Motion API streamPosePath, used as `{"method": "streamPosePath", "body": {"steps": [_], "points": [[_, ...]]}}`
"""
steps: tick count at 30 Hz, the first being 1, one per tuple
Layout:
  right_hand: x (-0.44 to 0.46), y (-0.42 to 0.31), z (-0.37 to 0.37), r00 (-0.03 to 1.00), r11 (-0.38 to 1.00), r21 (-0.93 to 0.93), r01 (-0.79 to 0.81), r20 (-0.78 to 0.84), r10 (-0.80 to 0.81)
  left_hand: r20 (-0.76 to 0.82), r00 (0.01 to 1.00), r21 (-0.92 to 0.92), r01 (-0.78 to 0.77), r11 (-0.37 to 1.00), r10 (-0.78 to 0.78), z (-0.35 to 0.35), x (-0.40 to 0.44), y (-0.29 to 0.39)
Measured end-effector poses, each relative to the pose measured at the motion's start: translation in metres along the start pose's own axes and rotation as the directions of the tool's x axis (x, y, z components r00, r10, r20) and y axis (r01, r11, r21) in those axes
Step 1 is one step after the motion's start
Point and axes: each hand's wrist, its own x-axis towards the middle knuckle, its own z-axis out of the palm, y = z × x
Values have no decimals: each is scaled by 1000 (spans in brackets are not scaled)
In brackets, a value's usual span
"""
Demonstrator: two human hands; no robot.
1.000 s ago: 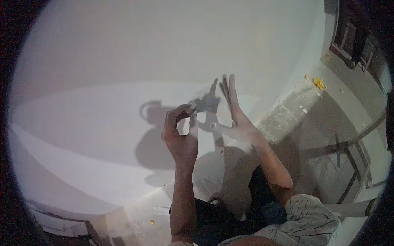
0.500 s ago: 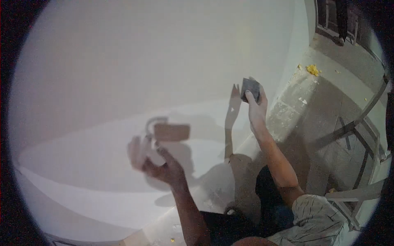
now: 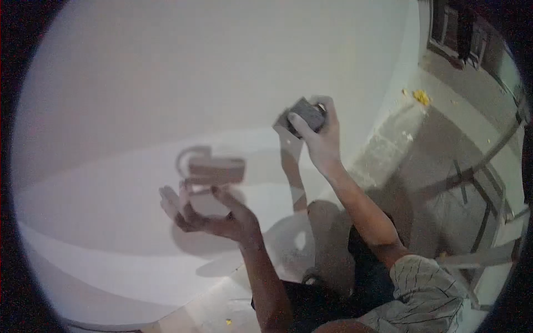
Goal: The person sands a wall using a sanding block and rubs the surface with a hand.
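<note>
My right hand (image 3: 323,136) grips a dark grey sanding block (image 3: 307,115), thumb across its near face and fingers behind. The block is at the pale wall (image 3: 250,61), its shadow close to its left edge; I cannot tell whether it touches. Lower left, my left hand (image 3: 214,217) is open in front of the wall, palm up, with fingers curved and spread apart. Just above its fingertips is a brownish rectangular shape with a curved loop (image 3: 217,169); whether it is an object or a shadow I cannot tell.
Yellow crumbs (image 3: 421,97) and pale debris lie on the floor along the wall's base. At right stands a metal-framed structure (image 3: 488,205) with long bars. Another person's dark-clothed leg (image 3: 465,33) shows at the top right by a doorway.
My right hand has moved left and slightly up with the sanding block, which is now tilted. My left hand's fingers have spread and shifted left; the rectangular shape has also shifted up and left.
</note>
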Motion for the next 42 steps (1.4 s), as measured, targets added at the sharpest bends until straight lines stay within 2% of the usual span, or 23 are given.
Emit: {"method": "streamPosePath", "body": {"steps": [1,2,3,4,6,8,9,11,12,14,18,21,23,26,27,29,30,32,33,35,36,38,42], "points": [[-8,1,8,1000,1000,-12,-17,-17,17,26,1000,-8,-1,1000,1,5,-5,1],[-13,1,16,995,967,241,-83,-28,93,62,998,34,-8,999,6,11,-10,5],[-12,1,21,989,870,477,-121,-14,146,80,997,70,-11,998,5,19,-14,10],[-15,6,22,988,889,436,-137,-9,157,65,998,46,6,999,-9,28,-16,13],[-18,7,30,988,929,348,-125,-39,147,237,968,139,49,989,-81,36,-19,17],[-22,12,38,988,966,245,-81,-107,110,430,894,199,43,979,-126,35,-18,19],[-21,18,40,988,965,246,-88,-104,117,433,892,205,43,978,-130,38,-19,15],[-16,28,42,984,985,167,32,-178,-2,438,894,229,-11,973,-93,50,-22,8],[-17,31,41,984,986,165,23,-180,7,446,890,232,-13,973,-95,51,-22,6],[-18,28,39,979,977,182,-111,-152,139,449,891,172,-17,985,-63,52,-24,7],[-20,32,41,975,982,172,-80,-189,113,458,885,173,2,985,-82,54,-28,7],[-21,30,44,972,979,190,-80,-201,119,544,823,160,90,983,-164,52,-29,0],[-18,37,45,977,993,114,21,-214,4,654,726,-35,310,950,-213,55,-32,-7],[-21,31,45,973,988,151,-24,-221,58,575,804,-5,189,982,-152,50,-26,1],[-21,30,48,974,989,148,-27,-220,59,576,802,-4,192,981,-155,49,-25,4],[-24,24,55,964,962,263,-68,-231,131,536,830,106,115,988,-154,48,-24,7],[-25,21,59,964,963,261,-71,-231,134,524,838,144,90,986,-153,48,-24,7],[-27,17,64,964,952,298,-68,-224,139,617,753,17,277,961,-228,52,-26,0],[-28,14,54,963,947,314,-68,-227,144,614,758,22,262,965,-219,50,-29,8],[-26,19,52,959,967,243,-72,-250,134,538,834,-16,158,987,-124,52,-32,3],[-26,22,52,957,966,247,-77,-255,142,544,831,-13,151,988,-120,52,-33,0],[-25,22,54,940,933,341,-111,-270,211,549,823,-11,179,984,-144,52,-30,-2],[-27,14,63,932,928,361,-94,-295,209,577,798,-97,278,956,-174,50,-22,13]]}}
